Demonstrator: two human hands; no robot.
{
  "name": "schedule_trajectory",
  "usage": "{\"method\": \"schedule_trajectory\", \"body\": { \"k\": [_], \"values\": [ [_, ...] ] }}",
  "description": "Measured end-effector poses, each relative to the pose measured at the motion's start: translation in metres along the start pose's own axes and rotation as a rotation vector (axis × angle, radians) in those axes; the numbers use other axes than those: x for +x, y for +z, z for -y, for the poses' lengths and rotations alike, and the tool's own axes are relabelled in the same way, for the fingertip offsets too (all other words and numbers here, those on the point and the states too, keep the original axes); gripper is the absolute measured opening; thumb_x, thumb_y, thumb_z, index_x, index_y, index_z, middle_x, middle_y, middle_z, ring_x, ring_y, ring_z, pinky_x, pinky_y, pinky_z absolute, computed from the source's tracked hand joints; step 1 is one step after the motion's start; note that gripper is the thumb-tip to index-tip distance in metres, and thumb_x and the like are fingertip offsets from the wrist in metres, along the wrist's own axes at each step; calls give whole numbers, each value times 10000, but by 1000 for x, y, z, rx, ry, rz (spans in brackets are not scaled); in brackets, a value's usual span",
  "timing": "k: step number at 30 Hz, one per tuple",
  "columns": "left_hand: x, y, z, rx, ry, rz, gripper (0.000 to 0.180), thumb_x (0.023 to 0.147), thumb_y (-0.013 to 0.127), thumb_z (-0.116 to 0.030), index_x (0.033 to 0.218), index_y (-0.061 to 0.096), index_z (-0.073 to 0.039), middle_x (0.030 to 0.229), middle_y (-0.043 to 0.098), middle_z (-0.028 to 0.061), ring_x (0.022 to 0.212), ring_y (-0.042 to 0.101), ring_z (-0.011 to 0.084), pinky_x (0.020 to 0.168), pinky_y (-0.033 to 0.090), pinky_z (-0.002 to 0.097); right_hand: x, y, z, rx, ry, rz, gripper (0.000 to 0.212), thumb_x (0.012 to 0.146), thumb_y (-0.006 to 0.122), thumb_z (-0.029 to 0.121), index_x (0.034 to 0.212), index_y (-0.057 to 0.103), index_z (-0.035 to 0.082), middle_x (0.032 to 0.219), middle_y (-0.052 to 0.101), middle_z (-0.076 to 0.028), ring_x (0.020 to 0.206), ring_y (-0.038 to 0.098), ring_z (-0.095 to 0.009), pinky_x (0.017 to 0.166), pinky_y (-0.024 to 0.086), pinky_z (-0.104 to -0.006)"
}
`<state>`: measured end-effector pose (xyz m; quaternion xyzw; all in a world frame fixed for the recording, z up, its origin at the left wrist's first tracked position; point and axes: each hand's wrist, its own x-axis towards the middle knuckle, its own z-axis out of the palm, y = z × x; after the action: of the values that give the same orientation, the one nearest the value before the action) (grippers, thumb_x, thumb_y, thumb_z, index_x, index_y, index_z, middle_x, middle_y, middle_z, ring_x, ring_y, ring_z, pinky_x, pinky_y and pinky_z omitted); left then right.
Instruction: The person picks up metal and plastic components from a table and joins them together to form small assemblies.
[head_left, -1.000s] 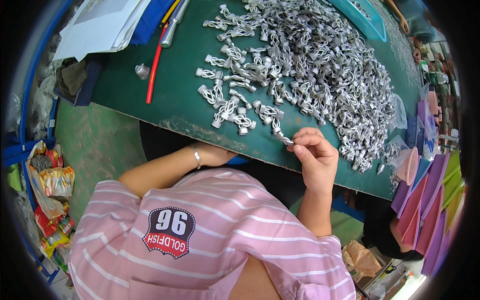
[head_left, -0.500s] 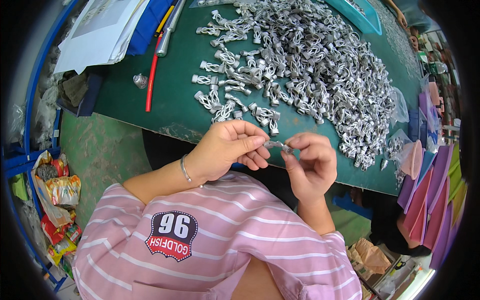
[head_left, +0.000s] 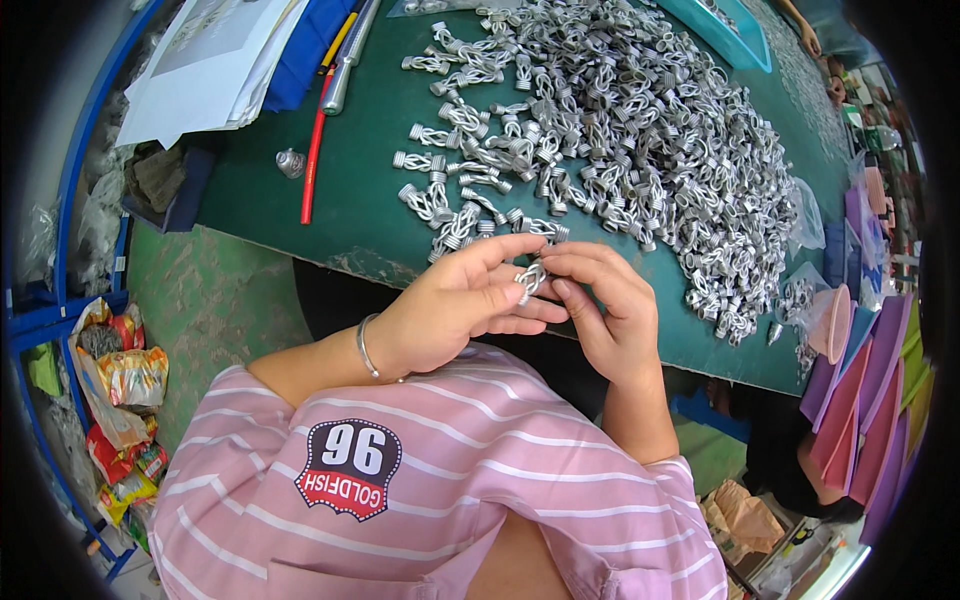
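Just over the near table edge, my two hands meet around one small twisted silver metal piece [head_left: 531,279] with a ribbed end. My left hand [head_left: 450,305] has its thumb on the lower end, the other fingers stretched out behind the piece. Thumb and fingers of my right hand [head_left: 612,305] pinch its upper end, which they partly hide. Beyond my hands, a large heap of similar silver metal pieces [head_left: 640,140] covers the table, with several looser ones at its left side.
The green table [head_left: 260,190] carries a red stick [head_left: 313,165], a silver rod-like tool [head_left: 343,75], a small silver part [head_left: 290,162], papers [head_left: 205,70] and a turquoise tray [head_left: 735,40]. Purple and pink bins [head_left: 850,400] stand at right. Another person's hand [head_left: 810,42] shows far right.
My hands have come closer together. The metal piece, earlier held nearly level between them, now lies tilted against my left fingers. The whole view has shifted slightly.
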<state>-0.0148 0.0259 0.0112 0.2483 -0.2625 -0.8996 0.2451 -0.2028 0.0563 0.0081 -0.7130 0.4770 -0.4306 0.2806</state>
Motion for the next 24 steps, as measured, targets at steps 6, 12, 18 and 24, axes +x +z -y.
{"method": "schedule_trajectory", "body": {
  "k": [6,12,18,24],
  "values": [
    [-2,1,11,495,239,35,423,913,465,-35,1316,355,32,1068,584,137,963,609,189,828,488,271,-5,0,1,60,52,23,144,729,641,-58,865,620,-18,854,623,-124,756,620,-230,651,495,-289],
    [-1,3,7,1004,428,-65,340,875,538,-47,1203,502,37,814,658,99,720,661,142,648,521,235,-13,6,2,254,238,48,82,755,636,-57,830,610,-39,833,627,-116,690,613,-156,595,500,-244],
    [0,4,7,1108,529,-114,283,844,585,-66,1111,573,25,733,642,109,591,642,147,534,516,240,-15,9,3,340,290,45,51,772,625,-55,820,608,-49,822,626,-114,701,622,-142,614,512,-228],
    [-1,2,9,1104,589,-128,288,822,602,-61,1099,583,13,697,634,105,543,620,163,507,500,259,-21,12,3,523,370,72,67,807,600,-42,862,568,-63,832,619,-90,744,610,-108,631,504,-215]
  ]
}}
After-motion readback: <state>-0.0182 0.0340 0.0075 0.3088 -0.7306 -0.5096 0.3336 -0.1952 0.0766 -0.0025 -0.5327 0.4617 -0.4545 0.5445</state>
